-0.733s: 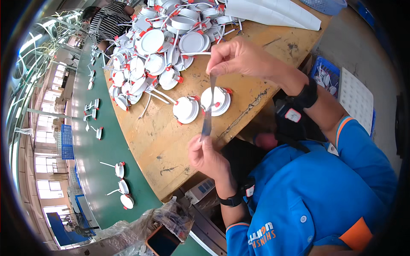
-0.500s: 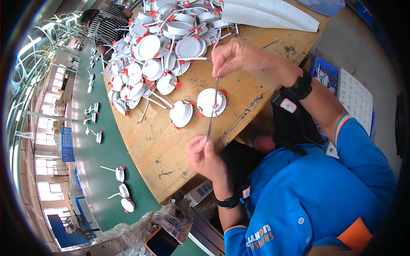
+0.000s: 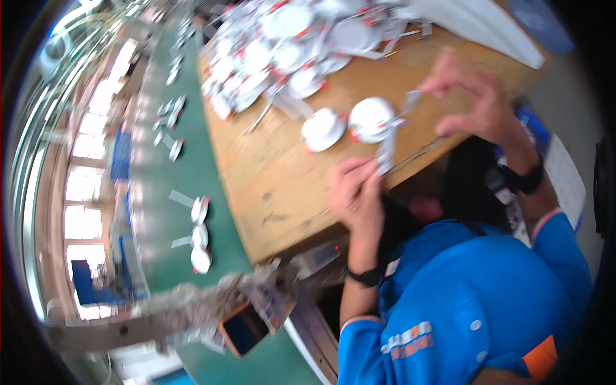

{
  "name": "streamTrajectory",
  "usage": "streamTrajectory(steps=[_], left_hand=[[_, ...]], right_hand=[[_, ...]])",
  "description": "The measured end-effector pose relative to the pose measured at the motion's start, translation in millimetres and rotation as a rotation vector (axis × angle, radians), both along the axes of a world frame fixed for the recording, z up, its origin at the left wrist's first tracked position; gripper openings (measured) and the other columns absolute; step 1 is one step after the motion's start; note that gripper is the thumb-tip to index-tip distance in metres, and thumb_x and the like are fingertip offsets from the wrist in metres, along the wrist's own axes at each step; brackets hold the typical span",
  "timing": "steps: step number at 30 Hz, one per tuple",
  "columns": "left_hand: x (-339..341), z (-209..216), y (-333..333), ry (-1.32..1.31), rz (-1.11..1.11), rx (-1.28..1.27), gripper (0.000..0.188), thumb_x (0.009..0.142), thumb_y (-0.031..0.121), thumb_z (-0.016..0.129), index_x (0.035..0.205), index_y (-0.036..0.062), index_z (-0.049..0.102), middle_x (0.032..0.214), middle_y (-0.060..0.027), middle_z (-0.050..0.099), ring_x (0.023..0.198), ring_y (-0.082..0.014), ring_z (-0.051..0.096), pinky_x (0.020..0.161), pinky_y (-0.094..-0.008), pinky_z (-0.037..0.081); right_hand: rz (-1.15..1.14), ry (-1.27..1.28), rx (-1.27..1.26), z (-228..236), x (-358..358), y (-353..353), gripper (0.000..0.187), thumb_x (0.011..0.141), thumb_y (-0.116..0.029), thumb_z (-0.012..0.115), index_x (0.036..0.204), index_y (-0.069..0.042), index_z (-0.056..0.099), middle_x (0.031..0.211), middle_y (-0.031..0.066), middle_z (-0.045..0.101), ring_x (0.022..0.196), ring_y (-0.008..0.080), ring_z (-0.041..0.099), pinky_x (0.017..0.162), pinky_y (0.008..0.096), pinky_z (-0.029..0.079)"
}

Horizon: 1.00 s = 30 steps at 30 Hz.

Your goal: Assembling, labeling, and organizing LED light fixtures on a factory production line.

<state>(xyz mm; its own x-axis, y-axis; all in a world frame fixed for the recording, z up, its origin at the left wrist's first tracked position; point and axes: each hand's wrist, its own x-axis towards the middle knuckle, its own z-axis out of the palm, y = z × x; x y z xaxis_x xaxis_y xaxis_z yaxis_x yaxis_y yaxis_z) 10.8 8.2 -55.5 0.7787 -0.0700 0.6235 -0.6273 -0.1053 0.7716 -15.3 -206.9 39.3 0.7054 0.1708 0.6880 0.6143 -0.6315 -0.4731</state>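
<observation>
My left hand [image 3: 359, 196] pinches the lower end of a thin wire-like strip [image 3: 387, 149], smeared by motion. The strip slants up to the right, passing in front of a round white downlight [image 3: 370, 120] with red clips. To the upper right, over the wooden table, my right hand [image 3: 471, 96] has its thumb and fingers apart with nothing between them. The strip's upper end lies just left of those fingertips. Beside the first downlight sits a second one [image 3: 323, 130], tilted and also with red clips.
A big heap of white downlights [image 3: 289, 58] with cables covers the far part of the wooden table [image 3: 269, 205]. Several more lie along the green conveyor [image 3: 157, 224] on the left. A phone [image 3: 244, 329] rests on a plastic-wrapped rail near the front.
My right hand has let go of the strip's upper end and moved right, its fingers spreading. My left hand still holds the lower end. The view has shifted and blurred.
</observation>
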Motion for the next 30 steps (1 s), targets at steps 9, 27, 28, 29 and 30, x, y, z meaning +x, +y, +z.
streamTrajectory(steps=[9,27,28,29,30], left_hand=[[4,7,1,0.109,-0.127,-0.114,0.019,0.066,-0.001,0.068,0.083,0.0027,0.062,0.082,-0.0071,0.054,0.075,-0.0154,0.051,0.066,-0.0269,0.043],[-196,64,348,1.267,0.639,0.719,0.028,0.081,0.019,0.057,0.089,-0.0077,0.059,0.072,-0.0152,0.061,0.063,-0.0197,0.059,0.061,-0.0323,0.046],[-187,46,375,1.117,0.835,0.912,0.029,0.079,0.019,0.059,0.09,-0.0079,0.059,0.074,-0.0157,0.062,0.064,-0.0205,0.06,0.062,-0.0338,0.046],[-173,39,384,0.827,0.975,1.054,0.033,0.073,0.021,0.064,0.091,-0.0063,0.059,0.077,-0.0158,0.063,0.066,-0.0247,0.061,0.064,-0.0364,0.046],[-165,21,410,0.723,0.97,0.95,0.03,0.072,0.021,0.065,0.09,-0.0022,0.06,0.077,-0.0129,0.063,0.069,-0.0238,0.061,0.064,-0.0365,0.045]], right_hand=[[0.038,-0.152,-0.28,6,15,19,0.01,0.066,-0.001,0.065,0.075,-0.002,0.059,0.071,0.0039,0.044,0.072,0.019,0.043,0.066,0.03,0.034],[-0.05,0.115,-0.202,18,-20,-14,0.039,0.065,-0.002,0.061,0.104,-0.003,0.057,0.077,0.0046,0.047,0.081,0.0161,0.045,0.082,0.0285,0.034],[-0.117,0.141,-0.071,11,-26,-20,0.038,0.068,-0.002,0.06,0.106,-0.003,0.056,0.079,0.0046,0.048,0.081,0.0151,0.045,0.083,0.0271,0.033],[-0.169,0.169,0.065,4,-26,-21,0.036,0.071,-0.002,0.058,0.107,-0.003,0.055,0.081,0.0045,0.048,0.081,0.0142,0.046,0.084,0.0258,0.033],[-0.268,0.227,0.071,2,-24,-22,0.032,0.077,-0.002,0.054,0.109,-0.002,0.053,0.085,0.004,0.049,0.082,0.0127,0.047,0.082,0.0231,0.035]])
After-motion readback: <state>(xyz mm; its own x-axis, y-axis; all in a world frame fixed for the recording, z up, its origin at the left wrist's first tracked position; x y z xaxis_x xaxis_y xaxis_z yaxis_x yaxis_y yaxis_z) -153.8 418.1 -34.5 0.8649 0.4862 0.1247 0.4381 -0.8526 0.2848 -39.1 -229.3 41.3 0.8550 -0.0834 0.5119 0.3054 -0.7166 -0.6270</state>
